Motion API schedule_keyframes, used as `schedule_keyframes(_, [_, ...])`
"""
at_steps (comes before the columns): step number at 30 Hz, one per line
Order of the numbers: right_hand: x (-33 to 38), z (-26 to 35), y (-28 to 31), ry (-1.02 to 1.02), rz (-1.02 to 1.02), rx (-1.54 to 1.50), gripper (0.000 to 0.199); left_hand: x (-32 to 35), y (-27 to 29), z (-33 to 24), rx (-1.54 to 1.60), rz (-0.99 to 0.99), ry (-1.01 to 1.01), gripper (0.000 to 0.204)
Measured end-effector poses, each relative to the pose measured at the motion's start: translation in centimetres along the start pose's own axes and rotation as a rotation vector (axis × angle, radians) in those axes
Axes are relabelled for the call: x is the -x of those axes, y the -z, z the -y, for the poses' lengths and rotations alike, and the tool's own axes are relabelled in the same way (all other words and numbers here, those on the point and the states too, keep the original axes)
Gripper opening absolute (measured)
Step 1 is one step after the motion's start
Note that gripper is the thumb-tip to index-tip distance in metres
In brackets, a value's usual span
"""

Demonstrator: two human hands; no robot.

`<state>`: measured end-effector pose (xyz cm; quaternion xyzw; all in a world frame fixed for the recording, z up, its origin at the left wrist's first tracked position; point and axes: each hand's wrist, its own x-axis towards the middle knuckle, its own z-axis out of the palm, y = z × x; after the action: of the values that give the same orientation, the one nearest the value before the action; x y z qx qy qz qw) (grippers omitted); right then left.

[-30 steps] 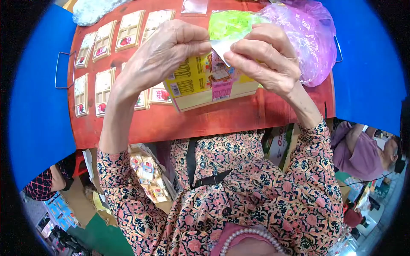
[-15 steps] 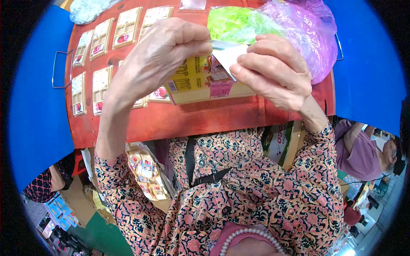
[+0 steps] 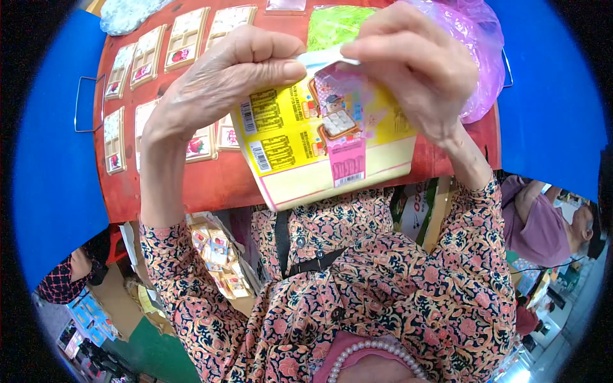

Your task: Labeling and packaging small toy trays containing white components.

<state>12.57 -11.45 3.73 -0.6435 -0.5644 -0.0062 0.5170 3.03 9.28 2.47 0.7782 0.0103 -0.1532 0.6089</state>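
In front of me, over the red table, a yellow and pink printed package [image 3: 287, 137] is held up by its far edge. My left hand [image 3: 223, 83] pinches that edge near its left corner, thumb on top. A white strip or flap [image 3: 322, 57] shows along the edge between my hands. My right hand [image 3: 421, 73], slightly smeared by motion, pinches the strip's right part between thumb and fingers. The package slants toward me, its near edge past the table's front edge. Its right far corner is hidden behind my right hand.
Small beige compartment trays [image 3: 148, 56] with strawberry pictures lie in rows on the red table [image 3: 128, 198]. Behind my hands are a bright green bag [image 3: 332, 25] and a pink plastic bag [image 3: 482, 83]. A box of small packs [image 3: 220, 255] stands below the table edge. Other people sit on both sides.
The package has come nearer to me and tilted, so more of its printed face shows. My right hand has moved up along the edge, and the raised white flap now looks narrower.
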Motion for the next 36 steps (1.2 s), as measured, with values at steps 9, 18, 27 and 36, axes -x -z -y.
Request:
schedule_keyframes(9, [1.7, 1.6, 0.2, 0.478, 0.121, 0.594, 0.031, 1.7, -1.2, -1.7, 0.069, -0.029, -0.117, 0.022])
schedule_keyframes(18, [2.2, 2.1, -0.8, 0.483, 0.163, 0.574, 0.032, 2.7, -2.8, -1.5, -0.018, -0.225, -0.186, 0.018])
schedule_keyframes(27, [2.0, 1.3, -2.1, 0.621, 0.117, 0.485, 0.026, 3.2, -3.1, -0.9, 0.334, -0.060, -0.108, 0.020])
schedule_keyframes(36, [1.0, 0.7, -4.2, 0.772, 0.204, 0.399, 0.018, 2.0, -2.1, -1.9, 0.364, -0.077, -0.014, 0.024])
